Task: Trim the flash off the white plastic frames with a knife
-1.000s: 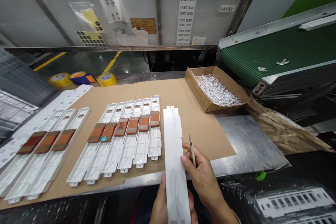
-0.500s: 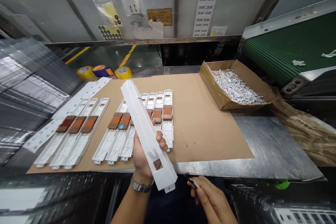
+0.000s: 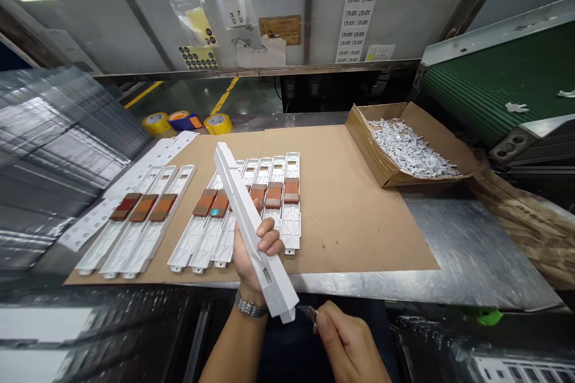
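A long white plastic part [image 3: 245, 209] with a small rectangular opening is tilted in the air, and my left hand [image 3: 256, 245] is wrapped round its middle. Close to the part's lower end, my right hand [image 3: 339, 332] pinches a small tool with a pointed metal blade [image 3: 309, 312]. Behind the left hand, several white trays [image 3: 291, 224] with orange-brown blocks [image 3: 291, 190] lie side by side on the cardboard sheet [image 3: 341, 209]. Three similar trays [image 3: 112, 245] with blocks lie further left.
At the back right stands a cardboard box [image 3: 372, 158] of small white pieces [image 3: 413, 146], beside a green conveyor belt [image 3: 503, 84]. Tape rolls [image 3: 218, 124] stand at the back left. Label sheets [image 3: 90, 224] lie along the left side.
The long white part has turned onto its side edge in my left hand, so its opening looks narrower. My right hand and the blade have come nearer to its lower end.
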